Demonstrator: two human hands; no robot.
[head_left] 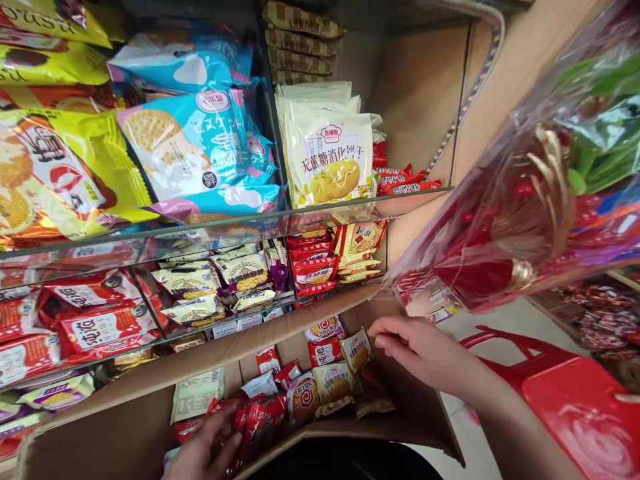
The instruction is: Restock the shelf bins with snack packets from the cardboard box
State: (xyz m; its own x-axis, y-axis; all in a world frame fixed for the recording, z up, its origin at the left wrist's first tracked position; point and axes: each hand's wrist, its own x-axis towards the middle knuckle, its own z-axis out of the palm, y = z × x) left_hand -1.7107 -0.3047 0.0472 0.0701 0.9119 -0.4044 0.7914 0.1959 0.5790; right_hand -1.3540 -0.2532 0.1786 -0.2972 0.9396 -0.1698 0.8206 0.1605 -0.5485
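At the bottom, my left hand [213, 440] reaches into an open cardboard box [95, 427], its fingers curled on a shiny red snack packet [263, 420]. My right hand [413, 347] is over the box's right side, fingers bent and tips close together. Just left of those fingertips stands a small cream biscuit packet [357, 350]; whether they grip it I cannot tell. Also inside the box are a cream biscuit packet [334, 385], a packet with a red spiral [303, 397], a small red packet [325, 351] and a pale green packet [197, 393].
Glass-fronted shelves [240, 230] hold blue biscuit packets [195, 143], yellow packets [65, 173] and cream packets [330, 160]. A plastic-wrapped bouquet [520, 200] juts in from the right. Beneath it is a red plastic stool or basket [575, 400] on the pale floor.
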